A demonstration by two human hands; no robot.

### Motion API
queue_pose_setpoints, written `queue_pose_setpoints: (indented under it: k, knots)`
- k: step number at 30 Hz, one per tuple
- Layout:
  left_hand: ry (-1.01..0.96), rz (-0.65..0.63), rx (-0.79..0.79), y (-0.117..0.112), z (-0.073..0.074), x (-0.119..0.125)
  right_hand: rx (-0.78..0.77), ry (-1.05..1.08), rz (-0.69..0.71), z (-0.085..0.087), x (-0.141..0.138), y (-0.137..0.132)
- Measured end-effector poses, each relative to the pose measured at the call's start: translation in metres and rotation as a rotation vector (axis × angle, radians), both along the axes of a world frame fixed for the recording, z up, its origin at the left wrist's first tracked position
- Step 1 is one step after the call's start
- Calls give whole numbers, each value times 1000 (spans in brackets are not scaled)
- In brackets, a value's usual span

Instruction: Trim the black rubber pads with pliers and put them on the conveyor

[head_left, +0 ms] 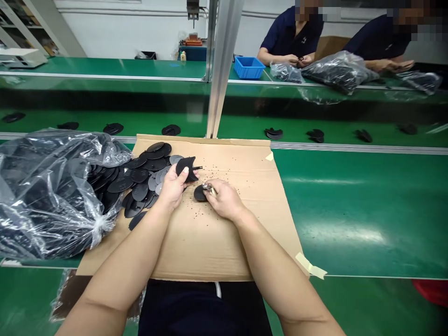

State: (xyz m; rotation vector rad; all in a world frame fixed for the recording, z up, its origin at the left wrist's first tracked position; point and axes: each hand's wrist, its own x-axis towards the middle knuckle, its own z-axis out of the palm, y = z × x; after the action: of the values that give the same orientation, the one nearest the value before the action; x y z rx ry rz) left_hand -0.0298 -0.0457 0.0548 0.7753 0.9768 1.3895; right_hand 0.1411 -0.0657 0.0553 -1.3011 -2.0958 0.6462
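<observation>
Currently, from the head view, gripping a curved black piece (pixel 186 170) in the left hand (pixel 174 187), with the thumb pressed on its near face and a thin black prong (pixel 199 167) showing at its right side. Clamping a small metal tool (pixel 210 189) in the right hand (pixel 224 199), largely hidden by the grip. Seen right at the end of that tool, a round black piece (pixel 199 193); cannot tell whether pinched by it or only lying beneath. Holding both hands near each other without touching, over the far half of a cardboard sheet (pixel 224 254) spread from the far edge of the bench (pixel 364 200) to its near edge. Heaped along the left edge of the sheet, overlapping flat black discs (pixel 139 175), running back to a clear plastic bag (pixel 45 200) laid on the bench further left and likewise reaching near the front edge. Scattered around and between the hands, dark specks (pixel 196 216). Stuck at the near right corner of the sheet, pale tape (pixel 311 266), with a smaller bit at the far right corner. Spaced out beyond the far edge of the bench, loose black parts (pixel 171 130) in a row on a green strip (pixel 140 116), to both sides of a metal post (pixel 226 60). Placed further back on a second bench (pixel 122 67), a blue bin (pixel 249 70) just right of the post, then plastic bundles (pixel 345 72) in front of two people (pixel 290 39) in dark shirts.
</observation>
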Motion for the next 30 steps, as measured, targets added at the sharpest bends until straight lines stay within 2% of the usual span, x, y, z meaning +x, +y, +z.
queue_pose_setpoints:
  k: [2, 5, 8, 11, 13, 15, 18, 20, 24, 30]
  knots:
    - [60, -11, 66, -1, -3, 2, -150, 348, -93, 2, 2, 1]
    - [186, -39, 185, -6, -6, 6, -502, 822, -179, 3, 4, 3]
    - [281, -130, 261, -12, -6, 10, -760, 1053, -224, 2, 4, 6]
    - [356, -182, 260, -17, -6, 14, -848, 1158, -239, 1, 2, 8]
    - [345, -161, 186, -17, -7, 16, -809, 1190, -250, 1, 0, 7]
    - [267, -145, 94, -17, -8, 16, -666, 1150, -258, 1, -2, 6]
    - [166, -123, 13, -15, -10, 16, -391, 921, -233, 0, -2, 4]
    - [145, -100, -6, -14, -12, 16, -278, 766, -226, -3, -1, 3]
    - [182, -64, 49, -12, -14, 14, -213, 672, -230, -9, 0, 4]
    - [298, -125, 140, -15, -11, 16, -143, 895, -359, -7, -3, 7]
